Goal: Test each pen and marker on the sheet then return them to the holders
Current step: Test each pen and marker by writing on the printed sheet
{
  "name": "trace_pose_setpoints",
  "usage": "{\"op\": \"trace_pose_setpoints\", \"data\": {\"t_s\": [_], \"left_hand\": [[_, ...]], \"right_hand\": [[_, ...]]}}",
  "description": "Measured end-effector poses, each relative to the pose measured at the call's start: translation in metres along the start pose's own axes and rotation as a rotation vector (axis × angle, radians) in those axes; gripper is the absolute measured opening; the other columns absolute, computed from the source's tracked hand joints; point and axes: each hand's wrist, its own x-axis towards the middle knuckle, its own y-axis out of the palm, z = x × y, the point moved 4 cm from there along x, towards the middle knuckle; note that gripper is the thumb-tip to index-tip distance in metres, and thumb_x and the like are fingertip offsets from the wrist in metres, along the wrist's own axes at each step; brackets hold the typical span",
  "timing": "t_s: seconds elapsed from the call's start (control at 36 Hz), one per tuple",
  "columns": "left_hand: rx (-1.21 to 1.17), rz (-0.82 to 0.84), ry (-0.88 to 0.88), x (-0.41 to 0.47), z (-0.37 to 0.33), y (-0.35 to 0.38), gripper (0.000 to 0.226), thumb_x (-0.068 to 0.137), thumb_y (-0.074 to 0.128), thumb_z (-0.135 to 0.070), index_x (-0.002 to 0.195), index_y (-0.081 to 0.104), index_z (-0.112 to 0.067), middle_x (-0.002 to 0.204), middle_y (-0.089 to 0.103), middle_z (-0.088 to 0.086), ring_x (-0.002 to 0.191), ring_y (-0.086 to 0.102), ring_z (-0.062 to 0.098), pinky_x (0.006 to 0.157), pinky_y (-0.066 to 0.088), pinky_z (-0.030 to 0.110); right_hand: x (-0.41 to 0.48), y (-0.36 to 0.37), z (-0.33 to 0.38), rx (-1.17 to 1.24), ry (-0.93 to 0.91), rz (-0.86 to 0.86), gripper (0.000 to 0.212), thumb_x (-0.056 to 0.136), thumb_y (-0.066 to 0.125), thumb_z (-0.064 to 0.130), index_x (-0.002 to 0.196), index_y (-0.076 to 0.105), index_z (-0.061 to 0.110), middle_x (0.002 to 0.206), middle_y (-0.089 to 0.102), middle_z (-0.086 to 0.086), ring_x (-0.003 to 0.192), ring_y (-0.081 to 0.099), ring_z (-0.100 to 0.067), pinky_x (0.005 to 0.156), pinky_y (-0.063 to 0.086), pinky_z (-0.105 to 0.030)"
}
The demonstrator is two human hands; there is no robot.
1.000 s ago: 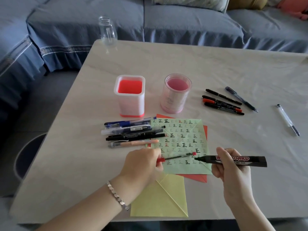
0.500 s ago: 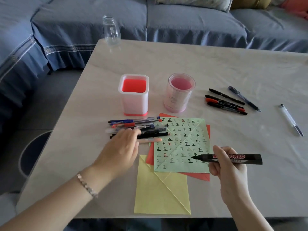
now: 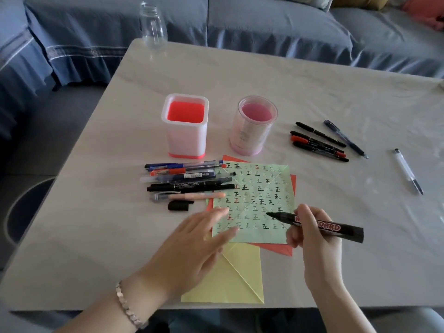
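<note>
Right hand (image 3: 314,239): grips uncapped marker (image 3: 322,225) mid-barrel; light, rigid.
Left hand (image 3: 192,248): open, blurred, probably steadying flimsy sheet (image 3: 254,203).

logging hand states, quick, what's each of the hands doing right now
Left hand: open, holding nothing, fingers spread over the edge of the green sheet.
Right hand: closed on the uncapped black whiteboard marker.

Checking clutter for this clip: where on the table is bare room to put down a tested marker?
Bare: far half behind the square holder and round holder; right side around the clear pen. Crowded: pen pile, green sheet, both hands.
</note>
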Motion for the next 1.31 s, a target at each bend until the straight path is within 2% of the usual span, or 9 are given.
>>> {"op": "trace_pose_setpoints", "data": {"t_s": [0.06, 0.14, 0.25, 0.36, 0.47, 0.56, 0.64, 0.89, 1.31], "left_hand": [[-0.011, 0.075, 0.028, -0.003, -0.004, 0.011, 0.038, 0.092, 0.038, -0.032, 0.129, 0.047, -0.030, 0.140, 0.045, 0.010, 0.129, 0.040, 0.021, 0.107, 0.028, 0.037], [-0.015, 0.129, 0.018, -0.006, -0.005, 0.018, 0.036, 0.094, 0.038, -0.036, 0.127, 0.050, -0.033, 0.144, 0.041, 0.008, 0.135, 0.031, 0.019, 0.116, 0.016, 0.033], [-0.026, 0.150, 0.021, -0.005, -0.006, 0.019, 0.032, 0.094, 0.039, -0.037, 0.121, 0.055, -0.032, 0.144, 0.040, 0.007, 0.137, 0.026, 0.017, 0.116, 0.006, 0.028], [-0.058, 0.146, 0.014, -0.006, -0.004, 0.021, 0.032, 0.094, 0.039, -0.038, 0.120, 0.056, -0.032, 0.144, 0.041, 0.006, 0.137, 0.025, 0.017, 0.116, 0.008, 0.029], [-0.068, 0.150, -0.001, -0.006, -0.003, 0.023, 0.034, 0.093, 0.039, -0.038, 0.122, 0.056, -0.032, 0.145, 0.039, 0.005, 0.138, 0.024, 0.017, 0.114, 0.010, 0.030], [-0.089, 0.142, -0.015, -0.006, -0.003, 0.024, 0.035, 0.093, 0.039, -0.038, 0.122, 0.058, -0.032, 0.146, 0.037, 0.004, 0.138, 0.023, 0.016, 0.114, 0.010, 0.029], [-0.139, 0.129, -0.022, -0.006, -0.002, 0.023, 0.034, 0.094, 0.039, -0.036, 0.123, 0.057, -0.032, 0.145, 0.038, 0.004, 0.138, 0.024, 0.017, 0.115, 0.009, 0.028], [-0.198, 0.107, -0.014, -0.006, -0.001, 0.024, 0.033, 0.096, 0.037, -0.035, 0.122, 0.057, -0.028, 0.143, 0.043, 0.007, 0.136, 0.032, 0.020, 0.112, 0.021, 0.035], [-0.187, 0.083, -0.003, -0.005, -0.001, 0.023, 0.032, 0.095, 0.041, -0.033, 0.119, 0.060, -0.026, 0.141, 0.045, 0.007, 0.134, 0.034, 0.021, 0.111, 0.022, 0.036]], "right_hand": [[-0.001, 0.004, -0.001, -0.012, -0.039, 0.021, 0.020, 0.091, 0.051, 0.016, 0.074, 0.055, 0.008, 0.045, 0.053, -0.001, 0.041, 0.048, -0.012, 0.041, 0.040, -0.018], [-0.002, 0.010, -0.005, -0.005, -0.057, 0.064, 0.013, 0.090, 0.052, 0.018, 0.081, 0.057, 0.011, 0.055, 0.064, -0.003, 0.050, 0.059, -0.013, 0.044, 0.047, -0.020], [-0.005, 0.020, -0.009, -0.045, -0.065, 0.153, 0.005, 0.086, 0.057, 0.012, 0.081, 0.059, 0.013, 0.063, 0.068, -0.004, 0.055, 0.063, -0.013, 0.048, 0.051, -0.022], [-0.007, 0.030, -0.017, -0.103, -0.086, 0.182, 0.012, 0.076, 0.070, 0.009, 0.071, 0.059, 0.009, 0.053, 0.063, -0.004, 0.047, 0.057, -0.010, 0.046, 0.048, -0.020], [-0.007, 0.037, -0.028, -0.169, -0.153, 0.088, 0.032, 0.075, 0.074, 0.013, 0.058, 0.048, 0.011, 0.041, 0.048, 0.002, 0.037, 0.044, -0.011, 0.043, 0.039, -0.020], [-0.009, 0.039, -0.033, -0.171, -0.224, -0.015, 0.032, 0.072, 0.064, 0.019, 0.052, 0.039, 0.015, 0.042, 0.042, 0.009, 0.041, 0.038, -0.004, 0.046, 0.035, -0.015], [-0.011, 0.040, -0.040, -0.146, -0.244, -0.048, 0.028, 0.071, 0.058, 0.017, 0.053, 0.037, 0.013, 0.045, 0.037, 0.008, 0.044, 0.033, -0.004, 0.047, 0.031, -0.016], [-0.016, 0.045, -0.044, -0.165, -0.348, -0.007, 0.028, 0.073, 0.055, 0.012, 0.053, 0.036, 0.016, 0.047, 0.045, 0.006, 0.043, 0.036, -0.003, 0.046, 0.029, -0.011], [-0.016, 0.049, -0.046, -0.215, -0.348, 0.021, 0.031, 0.074, 0.055, 0.015, 0.052, 0.033, 0.017, 0.044, 0.042, 0.010, 0.041, 0.034, -0.003, 0.043, 0.027, -0.011]]}}
